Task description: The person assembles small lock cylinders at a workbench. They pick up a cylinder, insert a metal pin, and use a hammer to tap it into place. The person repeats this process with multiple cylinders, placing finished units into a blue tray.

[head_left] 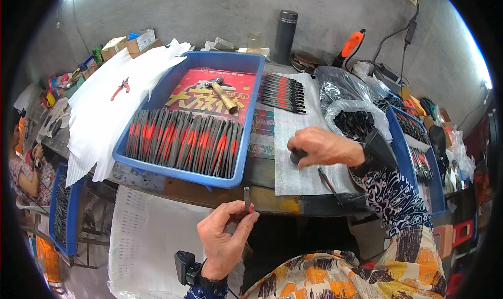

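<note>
My left hand (226, 235) pinches a slim tool (247, 195) between thumb and fingers, near the table's front edge. Its flat metal end points up, and a bit of red shows at my fingertips. Over the white foam sheet, my right hand (326, 148) is closed on a dark rounded object (298, 155); its kind is hidden by my fingers. Just below that hand, a single slim black-and-red tool (329, 179) lies across the sheet's edge. Farther back on the foam sheet (293, 173) rests a row of similar black-and-red tools (283, 93).
A blue tray (119, 151) holds packed black-and-red tools (183, 142) and a hammer (224, 95). Red pliers (120, 88) lie on white foam at left. Right of the sheet are a plastic bag of black parts (356, 122) and another blue bin (435, 194). A person (31, 176) sits far left.
</note>
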`<state>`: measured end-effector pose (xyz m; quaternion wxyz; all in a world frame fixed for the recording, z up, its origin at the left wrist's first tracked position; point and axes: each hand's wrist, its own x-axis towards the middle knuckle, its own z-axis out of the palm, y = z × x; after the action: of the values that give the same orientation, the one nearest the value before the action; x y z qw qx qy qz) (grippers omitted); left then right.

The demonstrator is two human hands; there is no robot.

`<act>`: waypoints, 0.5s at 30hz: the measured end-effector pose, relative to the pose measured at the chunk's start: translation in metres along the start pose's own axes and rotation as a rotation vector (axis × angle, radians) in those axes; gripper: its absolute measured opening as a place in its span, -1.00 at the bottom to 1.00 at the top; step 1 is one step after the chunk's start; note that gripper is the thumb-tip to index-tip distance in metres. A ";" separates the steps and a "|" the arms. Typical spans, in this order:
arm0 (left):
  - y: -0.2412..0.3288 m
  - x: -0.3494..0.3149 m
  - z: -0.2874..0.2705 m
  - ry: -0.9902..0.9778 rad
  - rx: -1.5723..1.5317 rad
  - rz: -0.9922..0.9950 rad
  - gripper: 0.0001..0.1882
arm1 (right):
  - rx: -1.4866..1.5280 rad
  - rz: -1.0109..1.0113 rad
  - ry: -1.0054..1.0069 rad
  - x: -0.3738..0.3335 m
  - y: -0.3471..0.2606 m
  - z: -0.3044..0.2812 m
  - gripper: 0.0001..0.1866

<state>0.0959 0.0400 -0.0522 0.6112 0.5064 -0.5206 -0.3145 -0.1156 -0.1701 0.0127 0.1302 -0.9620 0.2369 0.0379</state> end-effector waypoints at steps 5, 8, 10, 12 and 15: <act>0.001 -0.002 -0.005 0.014 0.012 -0.001 -0.85 | 0.034 -0.069 0.422 0.048 0.005 -0.050 -0.68; 0.003 -0.002 -0.003 0.020 0.029 -0.007 -0.86 | -0.117 -0.137 0.617 0.104 0.009 -0.059 -0.67; 0.004 -0.003 -0.004 0.031 0.079 0.001 -0.86 | -0.166 -0.106 0.540 0.142 0.014 -0.058 -0.64; 0.004 -0.005 -0.005 0.030 0.091 0.003 -0.85 | -0.256 -0.022 0.412 0.176 0.022 -0.050 -0.62; 0.002 -0.006 -0.008 0.030 0.105 -0.004 -0.83 | -0.360 0.030 0.359 0.207 0.042 -0.037 -0.63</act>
<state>0.1012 0.0486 -0.0520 0.5908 0.5436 -0.5261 -0.2804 0.0488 -0.3082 0.0107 -0.0881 -0.9574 0.2598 -0.0899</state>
